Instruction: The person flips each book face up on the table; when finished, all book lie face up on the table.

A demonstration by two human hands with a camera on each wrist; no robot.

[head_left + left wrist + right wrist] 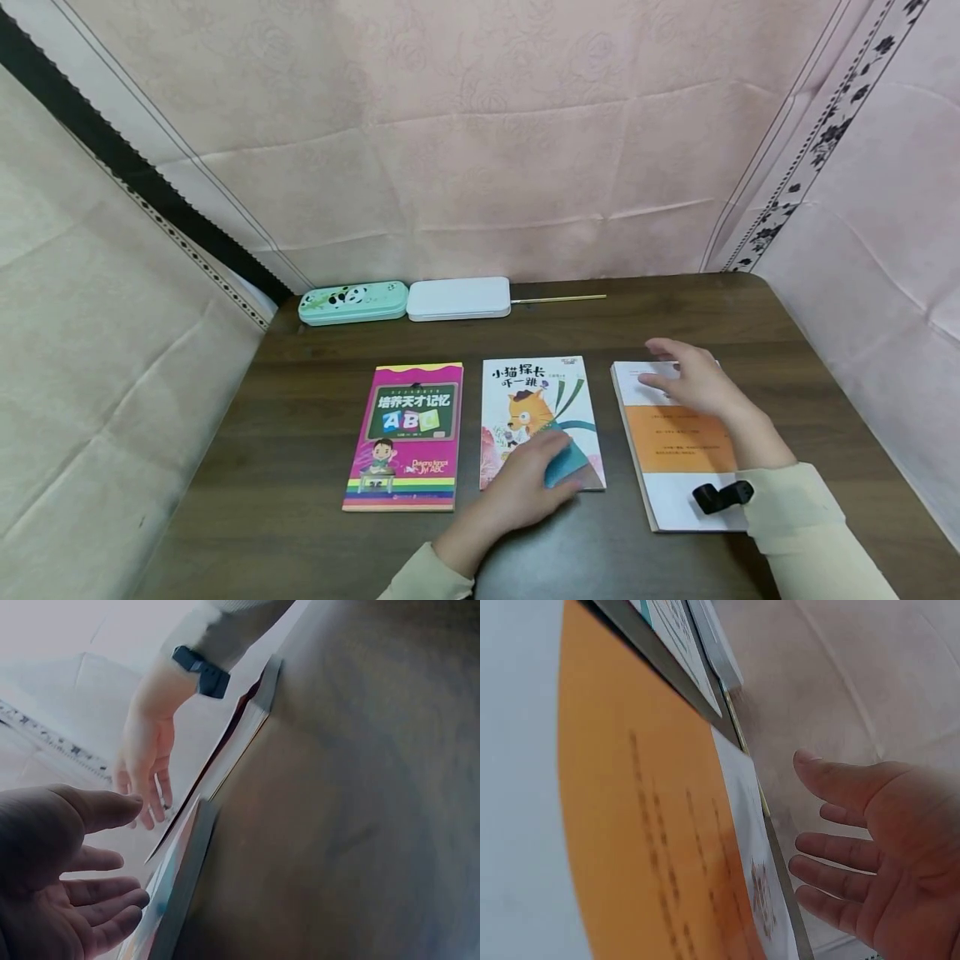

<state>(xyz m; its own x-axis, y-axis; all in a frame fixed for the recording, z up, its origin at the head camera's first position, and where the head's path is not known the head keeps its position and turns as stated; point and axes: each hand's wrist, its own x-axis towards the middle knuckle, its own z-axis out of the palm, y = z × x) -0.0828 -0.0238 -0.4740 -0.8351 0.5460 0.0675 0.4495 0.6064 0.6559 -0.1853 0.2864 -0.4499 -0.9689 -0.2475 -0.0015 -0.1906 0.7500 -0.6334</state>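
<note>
Hovering flat over books: left hand (525, 487) open above cat book (536, 408), right hand (693, 383) open over orange book (675, 446). Thin, light, probably flexible; lift by edge off worktop (300, 542).

both arms are covered to the wrist by long pale cream sleeves, the right sleeve (806, 521) with a soft, slightly bunched cuff and the left sleeve (427, 579) showing only its end at the bottom edge of the head view. a small black device on a dark strap (722, 497) sits at the right wrist, and from the left wrist camera it shows as a dark band with a blocky part (201, 672). the left hand (528, 483) and right hand (693, 382) are bare, without rings or gloves.
</note>
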